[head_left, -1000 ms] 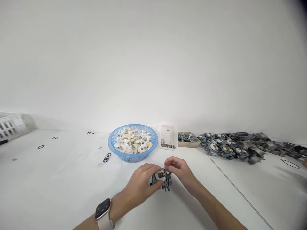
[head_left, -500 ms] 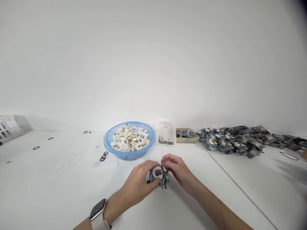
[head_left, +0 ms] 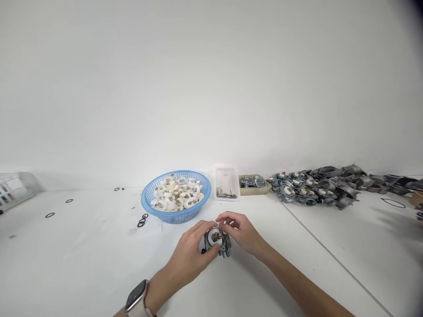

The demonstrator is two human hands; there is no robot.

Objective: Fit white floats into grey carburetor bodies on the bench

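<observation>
A grey metal carburetor (head_left: 226,247) rests on the white table in front of me, its inner side facing up. Inside it lies a white ring-shaped float (head_left: 211,239) around brass-coloured parts. My left hand (head_left: 190,252), with a watch on the wrist, grips the carburetor from the left between thumb and fingers. At its upper right edge, my right hand (head_left: 243,234) has its thumb and index finger pinched together. Whatever is between those fingertips is too small or hidden to make out.
Behind my hands stands a blue basket (head_left: 200,210) of white floats. Beside it are a white tray (head_left: 227,172) with thin metal pins and a beige box (head_left: 254,191) of metal parts. Several carburetors (head_left: 309,193) lie piled at right. Black rubber rings (head_left: 141,221) lie at left.
My right hand has shifted slightly left over the carburetor's upper edge. The left hand keeps its grip on the carburetor. The camera view has tilted a little.
</observation>
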